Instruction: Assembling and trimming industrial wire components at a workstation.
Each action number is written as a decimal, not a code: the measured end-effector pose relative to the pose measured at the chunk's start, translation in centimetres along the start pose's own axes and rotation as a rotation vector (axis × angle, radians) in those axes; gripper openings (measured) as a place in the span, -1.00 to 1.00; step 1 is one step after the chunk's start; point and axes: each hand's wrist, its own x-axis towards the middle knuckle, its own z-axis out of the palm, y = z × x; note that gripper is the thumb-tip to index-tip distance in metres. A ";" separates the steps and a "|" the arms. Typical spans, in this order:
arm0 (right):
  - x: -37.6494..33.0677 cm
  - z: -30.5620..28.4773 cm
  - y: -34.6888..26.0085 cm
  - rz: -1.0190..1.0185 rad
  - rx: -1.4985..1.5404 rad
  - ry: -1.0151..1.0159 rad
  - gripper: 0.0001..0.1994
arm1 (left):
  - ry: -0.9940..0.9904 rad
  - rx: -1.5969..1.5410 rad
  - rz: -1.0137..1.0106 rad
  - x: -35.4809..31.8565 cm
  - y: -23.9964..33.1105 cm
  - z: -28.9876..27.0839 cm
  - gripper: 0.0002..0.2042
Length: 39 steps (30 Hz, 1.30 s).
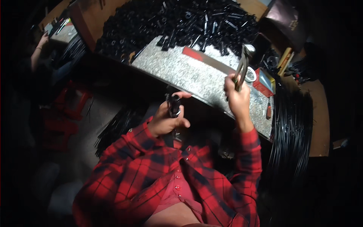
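Observation:
My left hand (166, 120) is in front of my chest, short of the table edge, with fingers curled round a small black tubular part (174, 106). The thumb and one finger stick out to the right of it. Over the right part of the table, my right hand (239, 99) is closed on a metal tool (242, 70) with two long curved arms, like a pair of pliers. Its arms point up and away from me. Motion blurs this hand a little. A large heap of black tubular parts (181, 24) covers the far side of the speckled tabletop (166, 68).
A flat red-and-grey bar (208, 60) lies before the heap. On the right are a white round container (250, 74), a red box (264, 82) and a red-handled tool (269, 111). Long black strips (293, 125) hang beyond them. Another person's arm (39, 51) shows at far left, above red stools (72, 102).

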 end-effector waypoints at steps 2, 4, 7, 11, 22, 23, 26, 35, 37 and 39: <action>-4.1 2.4 -1.7 -0.023 0.157 -0.107 -0.92 | -0.019 0.004 -0.023 0.1 1.1 0.3 -0.26; -7.0 4.8 -2.2 -0.061 0.277 -0.123 -0.95 | -0.037 0.005 -0.035 0.4 1.7 0.8 -0.28; -8.6 6.5 -1.3 -0.153 0.407 -0.127 -0.94 | -0.009 -0.079 0.168 0.4 1.8 1.4 -0.48; -9.6 7.3 -0.7 -0.237 0.433 -0.121 -0.90 | -0.064 -0.016 0.202 0.1 2.2 1.5 -0.61; -10.5 7.6 -0.9 -0.169 0.443 -0.115 -0.92 | 0.007 -0.082 0.163 -0.4 2.2 1.6 -0.10; -10.5 7.7 -0.8 -0.173 0.447 -0.110 -0.92 | 0.009 -0.082 0.162 -0.4 2.2 1.7 -0.10; -10.4 7.8 -0.8 -0.180 0.458 -0.101 -0.91 | -0.001 -0.190 0.062 -0.6 2.3 1.7 -0.09; -10.4 7.9 -0.5 -0.224 0.437 -0.101 -0.88 | -0.018 -0.147 0.173 -0.7 2.4 1.6 -0.53; -10.3 7.8 -0.4 -0.256 0.402 -0.100 -0.88 | -0.003 -0.164 0.123 -0.8 2.7 1.6 -0.53; -10.4 7.7 -0.6 -0.257 0.379 -0.103 -0.88 | 0.004 -0.172 0.096 -0.8 2.7 1.5 -0.53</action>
